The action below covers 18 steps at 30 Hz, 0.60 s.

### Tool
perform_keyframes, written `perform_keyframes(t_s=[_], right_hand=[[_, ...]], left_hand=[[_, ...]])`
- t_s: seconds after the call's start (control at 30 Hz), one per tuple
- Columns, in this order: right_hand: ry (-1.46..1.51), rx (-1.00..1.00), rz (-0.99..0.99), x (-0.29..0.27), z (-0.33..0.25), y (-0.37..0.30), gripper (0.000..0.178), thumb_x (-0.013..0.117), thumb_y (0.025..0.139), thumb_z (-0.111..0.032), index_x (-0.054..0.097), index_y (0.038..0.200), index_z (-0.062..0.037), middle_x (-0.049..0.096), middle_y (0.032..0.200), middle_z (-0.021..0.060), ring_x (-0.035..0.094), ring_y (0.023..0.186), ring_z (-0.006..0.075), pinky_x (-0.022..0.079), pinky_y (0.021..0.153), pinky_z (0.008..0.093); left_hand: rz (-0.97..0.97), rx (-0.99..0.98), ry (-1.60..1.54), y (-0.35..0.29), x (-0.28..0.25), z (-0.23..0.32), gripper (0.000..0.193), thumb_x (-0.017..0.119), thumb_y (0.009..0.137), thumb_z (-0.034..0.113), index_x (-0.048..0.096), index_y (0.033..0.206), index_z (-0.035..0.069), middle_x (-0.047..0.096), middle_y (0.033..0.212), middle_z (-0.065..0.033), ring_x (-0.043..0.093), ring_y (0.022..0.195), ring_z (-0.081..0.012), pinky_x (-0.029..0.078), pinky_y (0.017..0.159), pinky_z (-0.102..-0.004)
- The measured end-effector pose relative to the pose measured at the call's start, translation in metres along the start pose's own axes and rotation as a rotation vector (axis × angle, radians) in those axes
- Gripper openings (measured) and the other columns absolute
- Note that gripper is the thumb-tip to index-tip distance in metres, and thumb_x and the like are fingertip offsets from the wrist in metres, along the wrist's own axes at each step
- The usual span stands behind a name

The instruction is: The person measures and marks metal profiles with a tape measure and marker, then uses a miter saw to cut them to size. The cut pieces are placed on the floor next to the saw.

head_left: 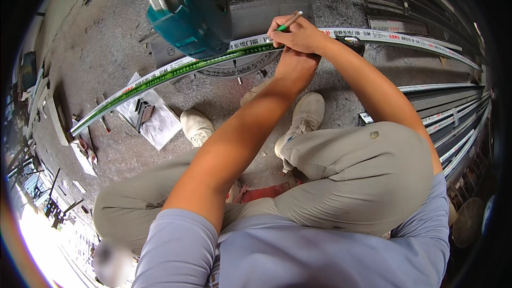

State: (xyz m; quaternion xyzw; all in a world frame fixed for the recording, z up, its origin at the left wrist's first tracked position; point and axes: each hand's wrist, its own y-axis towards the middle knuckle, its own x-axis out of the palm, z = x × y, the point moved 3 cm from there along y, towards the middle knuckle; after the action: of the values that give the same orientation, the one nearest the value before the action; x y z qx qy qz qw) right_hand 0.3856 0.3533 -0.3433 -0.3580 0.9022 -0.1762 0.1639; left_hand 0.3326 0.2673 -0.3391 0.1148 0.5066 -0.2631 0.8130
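My right hand (295, 35) is closed around a slim pen (290, 20) with a green lower part, its tip pointing down at a long metal profile (384, 35) wrapped in white printed film. Right under it, my left hand (296, 66) reaches to the same spot on the profile; its fingers are mostly covered by the right hand. The green blade of a tape measure (184, 68) lies stretched along the profile toward the left. A black case-like object (350, 44) sits by the profile, just right of my hands. Both forearms cross close together.
A teal-housed cut-off saw (189, 24) stands over the profile, left of my hands, above its round base (234, 68). Stacked profiles (453, 114) fill the right side. White paper (160, 122) with a dark profile offcut (143, 113) lies on the floor near my shoes (196, 127).
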Motion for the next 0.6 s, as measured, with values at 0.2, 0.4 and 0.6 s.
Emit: perform_keyframes(t_s=[0.2, 0.4, 0.6], right_hand=[[-0.063, -0.025, 0.035, -0.0018, 0.0101, 0.0020, 0.023, 0.065, 0.095, -0.029, 0.070, 0.096, -0.0062, 0.072, 0.081, 0.0073, 0.067, 0.079, 0.0180, 0.054, 0.077, 0.0332], [-0.090, -0.012, 0.029, -0.0017, 0.0051, 0.0004, 0.023, 0.063, 0.095, -0.028, 0.070, 0.096, -0.0063, 0.072, 0.082, 0.0072, 0.067, 0.079, 0.0180, 0.055, 0.078, 0.0333], [-0.064, -0.041, 0.025, -0.0011, 0.0056, -0.0003, 0.023, 0.065, 0.095, -0.028, 0.070, 0.096, -0.0057, 0.070, 0.080, 0.0065, 0.066, 0.078, 0.0169, 0.054, 0.077, 0.0332]], left_hand=[[0.164, 0.018, 0.023, 0.0002, 0.0023, 0.0005, 0.044, 0.064, 0.084, 0.004, 0.067, 0.127, 0.008, 0.066, 0.126, -0.0178, 0.064, 0.117, -0.0366, 0.052, 0.100, -0.0499], [0.202, 0.027, 0.027, -0.0011, 0.0016, -0.0004, 0.044, 0.067, 0.080, -0.001, 0.068, 0.123, 0.007, 0.067, 0.121, -0.0177, 0.068, 0.110, -0.0361, 0.057, 0.093, -0.0480], [0.163, 0.011, 0.039, -0.0015, -0.0046, 0.0017, 0.044, 0.067, 0.080, 0.000, 0.068, 0.123, 0.008, 0.067, 0.120, -0.0172, 0.068, 0.110, -0.0360, 0.057, 0.092, -0.0474]])
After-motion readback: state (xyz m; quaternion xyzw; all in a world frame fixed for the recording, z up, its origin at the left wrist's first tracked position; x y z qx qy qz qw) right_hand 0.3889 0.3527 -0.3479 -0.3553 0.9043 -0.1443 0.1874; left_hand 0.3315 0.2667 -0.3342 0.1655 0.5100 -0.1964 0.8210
